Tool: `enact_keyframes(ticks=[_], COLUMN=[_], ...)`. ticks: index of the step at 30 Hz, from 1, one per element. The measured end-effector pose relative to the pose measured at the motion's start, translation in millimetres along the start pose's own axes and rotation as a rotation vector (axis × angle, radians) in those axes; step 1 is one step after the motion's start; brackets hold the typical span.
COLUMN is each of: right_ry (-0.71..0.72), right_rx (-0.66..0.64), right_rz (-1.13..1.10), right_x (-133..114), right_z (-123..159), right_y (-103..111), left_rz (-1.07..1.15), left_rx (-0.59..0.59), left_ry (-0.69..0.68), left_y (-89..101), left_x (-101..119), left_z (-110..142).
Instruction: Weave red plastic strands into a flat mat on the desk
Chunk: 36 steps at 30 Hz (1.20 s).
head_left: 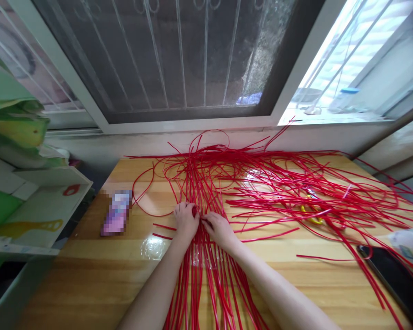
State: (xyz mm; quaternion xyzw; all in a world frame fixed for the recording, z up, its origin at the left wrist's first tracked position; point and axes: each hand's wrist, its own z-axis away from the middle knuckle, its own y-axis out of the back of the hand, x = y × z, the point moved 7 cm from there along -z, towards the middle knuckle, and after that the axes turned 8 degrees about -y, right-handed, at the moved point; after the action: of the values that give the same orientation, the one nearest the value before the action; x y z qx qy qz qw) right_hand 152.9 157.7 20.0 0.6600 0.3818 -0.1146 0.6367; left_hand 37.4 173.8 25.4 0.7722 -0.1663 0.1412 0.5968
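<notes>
Long, thin, glossy red plastic strands [196,293] run up the middle of the wooden table toward me and away to the back. My left hand [186,219] is closed around some of these strands near the table's centre, with a dark red bit showing by its thumb. Close beside it, my right hand [219,229] pinches at the same bundle, thumb and fingers together. The two hands nearly meet. Just which strands lie between the fingertips is hidden. Clear tape or film [203,259] lies across the strands just below the hands.
A tangled heap of red strands [289,197] covers the table's right and back, with yellow-handled scissors [311,213] partly under it. A black phone [395,284] lies at right. A pixelated pink packet [116,213] and a clear round object [154,247] sit left. The window [192,121] stands behind.
</notes>
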Motion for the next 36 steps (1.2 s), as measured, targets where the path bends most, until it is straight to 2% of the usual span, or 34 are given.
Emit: enact_keyframes(ticks=[6, 9, 12, 16, 23, 27, 31, 34, 36], right_ry=[-0.011, -0.016, -0.024, -0.063, -0.136, -0.177, -0.248, -0.247, -0.231], right_rx=[-0.007, -0.003, 0.008, 0.029, -0.005, -0.041, -0.081, -0.091, -0.096], right_rz=[0.051, 0.057, 0.040, 0.013, -0.066, -0.042, 0.012, 0.025, 0.024], right_x=[2.2, 2.9, 2.7, 3.9, 8.2, 8.7, 9.3, 7.5, 6.7], right_z=[-0.5, -0.3, -0.7, -2.7, -7.6, -11.1, -16.7, -19.8, -19.3], right_y=[-1.9, -1.9, -0.6, 2.4, 5.1, 5.3, 2.4, -0.3, -1.7], left_rz=[-0.094, -0.066, 0.094, 0.273, 0.751, 0.908, 0.847, 0.718, 0.690], left_rx=[-0.055, -0.064, -0.081, -0.101, -0.047, -0.041, -0.032, 0.026, 0.072], left_ry=[0.086, 0.120, 0.131, 0.075, -0.189, -0.164, -0.230, -0.275, -0.252], left_y=[-2.3, -4.4, -7.9, -4.0, 10.7, 5.1, 7.1, 12.7, 13.9], left_x=[7.2, 5.2, -0.1, -4.6, -7.5, -17.9, -10.9, -2.5, -1.7], left_z=[-17.4, -23.7, -26.5, -18.6, 11.0, 14.2, 16.2, 18.9, 20.0])
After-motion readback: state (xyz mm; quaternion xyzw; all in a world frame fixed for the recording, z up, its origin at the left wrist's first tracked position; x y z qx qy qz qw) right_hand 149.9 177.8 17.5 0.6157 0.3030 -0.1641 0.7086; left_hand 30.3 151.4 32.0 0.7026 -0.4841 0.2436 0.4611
